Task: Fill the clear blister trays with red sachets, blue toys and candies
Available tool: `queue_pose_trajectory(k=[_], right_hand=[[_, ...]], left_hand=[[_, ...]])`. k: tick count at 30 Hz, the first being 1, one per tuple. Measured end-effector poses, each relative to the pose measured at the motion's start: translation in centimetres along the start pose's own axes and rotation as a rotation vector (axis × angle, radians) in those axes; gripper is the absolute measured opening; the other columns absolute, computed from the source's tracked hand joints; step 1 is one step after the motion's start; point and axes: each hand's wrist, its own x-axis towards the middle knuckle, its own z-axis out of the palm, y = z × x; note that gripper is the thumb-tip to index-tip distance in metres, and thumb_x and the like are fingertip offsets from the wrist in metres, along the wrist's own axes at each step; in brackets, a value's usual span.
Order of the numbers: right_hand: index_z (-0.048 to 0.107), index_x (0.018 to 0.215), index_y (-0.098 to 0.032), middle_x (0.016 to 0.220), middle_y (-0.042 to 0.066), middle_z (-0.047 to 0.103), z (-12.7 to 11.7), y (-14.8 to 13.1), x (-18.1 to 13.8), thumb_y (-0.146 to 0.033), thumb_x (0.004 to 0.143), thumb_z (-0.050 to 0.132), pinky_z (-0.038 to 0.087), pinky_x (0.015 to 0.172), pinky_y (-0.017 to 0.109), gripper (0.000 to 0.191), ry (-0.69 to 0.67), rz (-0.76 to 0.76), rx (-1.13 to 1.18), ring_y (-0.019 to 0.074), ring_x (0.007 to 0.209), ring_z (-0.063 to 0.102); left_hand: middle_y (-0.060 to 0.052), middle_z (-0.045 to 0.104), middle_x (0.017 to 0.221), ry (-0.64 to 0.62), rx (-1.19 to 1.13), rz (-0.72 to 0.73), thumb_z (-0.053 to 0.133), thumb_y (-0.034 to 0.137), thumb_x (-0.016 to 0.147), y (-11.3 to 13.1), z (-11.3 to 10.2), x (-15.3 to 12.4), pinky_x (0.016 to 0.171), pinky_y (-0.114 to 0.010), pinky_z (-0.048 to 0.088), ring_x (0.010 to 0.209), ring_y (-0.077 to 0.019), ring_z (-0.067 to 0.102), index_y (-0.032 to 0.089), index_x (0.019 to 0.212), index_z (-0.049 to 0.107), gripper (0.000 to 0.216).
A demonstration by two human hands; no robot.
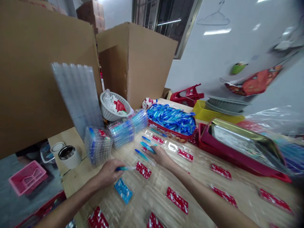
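At near edge of wooden table (71, 139), head view. Left hand (109, 172) closed around one end of blue piece (125, 168); rest of it sticking out to the right, tip just beside red card (143, 170) of a clear blister tray. Right hand (161, 156) flat, palm down, fingers spread, gripping nothing; fingertips touching loaded tray row (148, 146), blue pieces seated in it.

Progress, by judgement: early to middling.
- Done: filled packs (98, 144) stacked in two piles beyond left hand; a few rows ahead of right hand loaded.
- Left: many carded trays (177, 199) nearer the body and off to the right, red cards only, no blue in them; supply bin (171, 119) beyond right hand heaped full.

Motion blur over nearest trays; contents there not readable.
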Motion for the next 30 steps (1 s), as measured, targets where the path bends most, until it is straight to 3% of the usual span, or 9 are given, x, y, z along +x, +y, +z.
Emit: queue_pose_trajectory(k=[5,11,15,18,22,27,30], right_hand=[[0.059,0.073,-0.017,0.061,0.0,0.056,-0.1,0.5,-2.8,-0.051,0.084,0.044,0.035,0.054,0.024,0.039,0.015,0.018,0.24,0.0151,0.06,0.051],[0.053,0.067,-0.018,0.052,-0.005,0.046,0.6,-1.5,-6.9,-0.049,0.082,0.046,0.033,0.049,0.023,0.035,-0.058,0.108,0.428,0.0116,0.05,0.043],[0.058,0.071,-0.017,0.057,-0.001,0.056,3.0,-4.7,-9.5,-0.044,0.082,0.049,0.039,0.052,0.024,0.031,-0.117,0.03,0.455,0.0142,0.054,0.052],[0.066,0.097,-0.018,0.081,0.003,0.07,6.2,-7.4,-11.2,-0.036,0.084,0.05,0.047,0.068,0.029,0.027,-0.102,-0.099,0.426,0.0201,0.075,0.062],[0.061,0.115,-0.019,0.11,0.009,0.068,9.8,-11.0,-12.5,-0.022,0.085,0.05,0.046,0.087,0.035,0.033,-0.06,-0.166,0.278,0.0251,0.102,0.061],[0.059,0.116,-0.013,0.107,0.013,0.068,10.7,-15.3,-12.1,-0.007,0.083,0.045,0.047,0.081,0.031,0.037,-0.183,-0.129,-0.004,0.0248,0.096,0.064],[0.06,0.112,-0.012,0.106,0.014,0.066,10.7,-16.4,-11.8,-0.006,0.083,0.042,0.046,0.078,0.03,0.034,-0.184,-0.111,-0.113,0.024,0.094,0.064]], left_hand=[[-0.004,0.062,0.09,-0.126,0.384,0.243,0.052,0.014,0.077,1.0,1.2,1.4,0.083,-0.034,0.036,0.094,-0.0205,0.053,0.023,0.084,0.066,0.019],[-0.006,0.059,0.097,-0.084,0.434,0.298,0.053,0.01,0.07,1.0,2.7,1.7,0.082,-0.037,0.036,0.098,-0.0226,0.05,0.023,0.099,0.063,0.033],[-0.006,0.064,0.097,0.053,0.226,0.162,0.051,0.008,0.068,-0.6,1.5,0.2,0.087,-0.038,0.038,0.098,-0.0228,0.054,0.02,0.095,0.066,0.034],[-0.008,0.068,0.095,0.187,0.086,0.017,0.047,0.009,0.072,-2.3,0.4,-1.8,0.085,-0.035,0.042,0.092,-0.0214,0.059,0.016,0.091,0.068,0.029],[-0.008,0.069,0.086,0.309,0.035,-0.087,0.044,0.016,0.077,-4.2,-0.1,-5.5,0.076,-0.03,0.047,0.081,-0.019,0.062,0.013,0.085,0.067,0.025],[-0.007,0.071,0.087,0.483,-0.064,-0.226,0.043,0.024,0.078,-5.9,0.5,-9.4,0.067,-0.027,0.05,0.08,-0.0181,0.065,0.015,0.085,0.067,0.027],[-0.007,0.072,0.085,0.561,-0.107,-0.296,0.044,0.028,0.076,-6.7,1.1,-10.8,0.066,-0.028,0.051,0.078,-0.0191,0.066,0.016,0.083,0.067,0.027]])
